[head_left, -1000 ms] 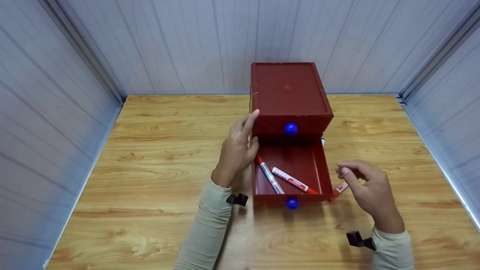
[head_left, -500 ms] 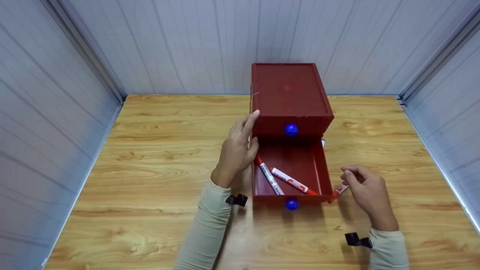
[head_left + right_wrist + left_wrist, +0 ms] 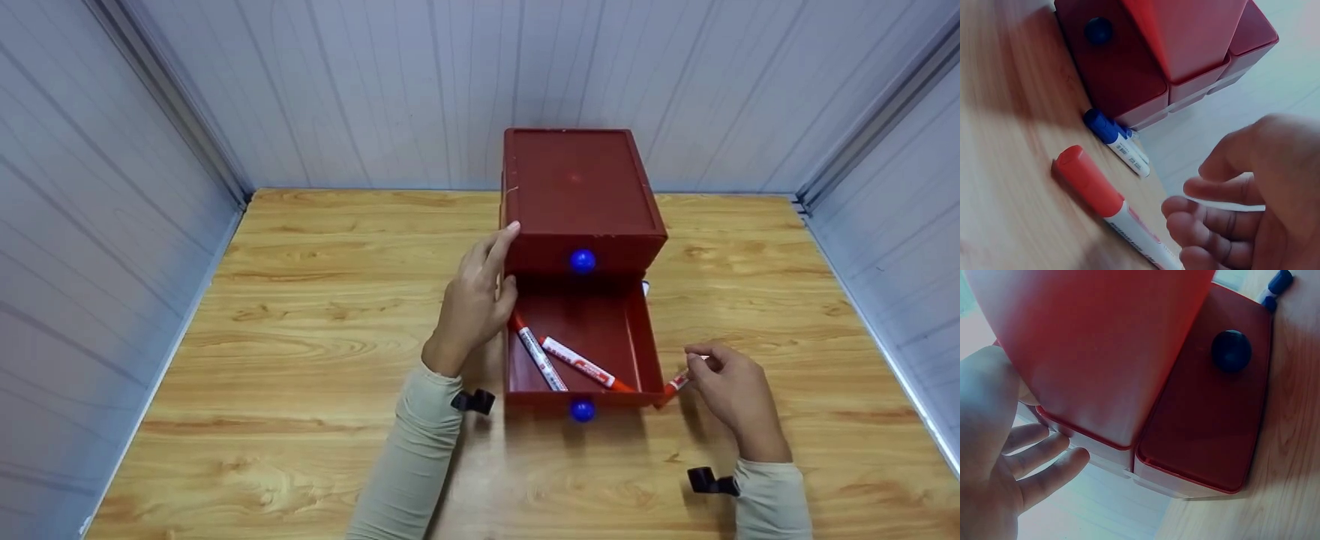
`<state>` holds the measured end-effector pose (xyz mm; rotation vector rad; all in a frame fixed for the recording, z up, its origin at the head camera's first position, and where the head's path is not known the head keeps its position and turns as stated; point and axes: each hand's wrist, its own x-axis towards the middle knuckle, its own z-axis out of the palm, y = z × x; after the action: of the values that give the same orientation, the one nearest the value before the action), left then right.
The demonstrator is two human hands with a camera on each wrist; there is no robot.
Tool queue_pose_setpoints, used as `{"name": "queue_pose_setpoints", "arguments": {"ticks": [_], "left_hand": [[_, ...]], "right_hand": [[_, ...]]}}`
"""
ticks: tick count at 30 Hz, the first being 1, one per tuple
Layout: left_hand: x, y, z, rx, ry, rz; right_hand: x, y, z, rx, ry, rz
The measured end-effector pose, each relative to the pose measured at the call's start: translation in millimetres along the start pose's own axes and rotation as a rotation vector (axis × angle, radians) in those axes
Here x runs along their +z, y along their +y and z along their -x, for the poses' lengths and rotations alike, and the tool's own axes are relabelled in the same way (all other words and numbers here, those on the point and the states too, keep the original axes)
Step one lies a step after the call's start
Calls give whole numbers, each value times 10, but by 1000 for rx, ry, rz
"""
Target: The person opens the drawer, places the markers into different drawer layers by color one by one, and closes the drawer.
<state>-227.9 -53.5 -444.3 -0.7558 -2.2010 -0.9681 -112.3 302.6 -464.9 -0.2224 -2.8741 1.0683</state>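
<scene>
A red drawer cabinet (image 3: 577,180) with blue ball knobs stands at the back, its middle drawer (image 3: 600,319) pulled out. My left hand (image 3: 469,307) rests along the cabinet's left side, index finger at the top edge and thumb by the drawer's wall; its other fingers are extended in the left wrist view. Two white-and-red markers lie inside, one slanting along the left wall (image 3: 541,360), the other nearer the middle (image 3: 581,362). Right of the drawer's front corner, a red-capped whiteboard marker (image 3: 1092,185) lies on the table. Over its white end hovers my right hand (image 3: 735,394), fingers loosely bent, holding nothing.
Blue-capped markers (image 3: 1106,129) lie on the table against the cabinet's right side, mostly hidden in the head view. The bottom drawer (image 3: 1120,67) is closed beneath the pulled-out one. Pale panel walls (image 3: 360,90) enclose the wooden table (image 3: 300,360).
My right hand has come down and slightly nearer the loose red marker, its fingertips now over the marker's white end. The left hand, the drawer and the markers stay put.
</scene>
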Motion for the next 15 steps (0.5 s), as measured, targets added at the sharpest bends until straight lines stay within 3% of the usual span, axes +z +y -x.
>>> {"name": "queue_pose_setpoints", "arguments": {"ticks": [7,15], "left_hand": [[-1,6,-6,-1,2,-6],[1,5,10,-4,-2,-11]], "right_hand": [[12,60,-6,73,-34,36],[15,92,-22,103,-107,15]]}}
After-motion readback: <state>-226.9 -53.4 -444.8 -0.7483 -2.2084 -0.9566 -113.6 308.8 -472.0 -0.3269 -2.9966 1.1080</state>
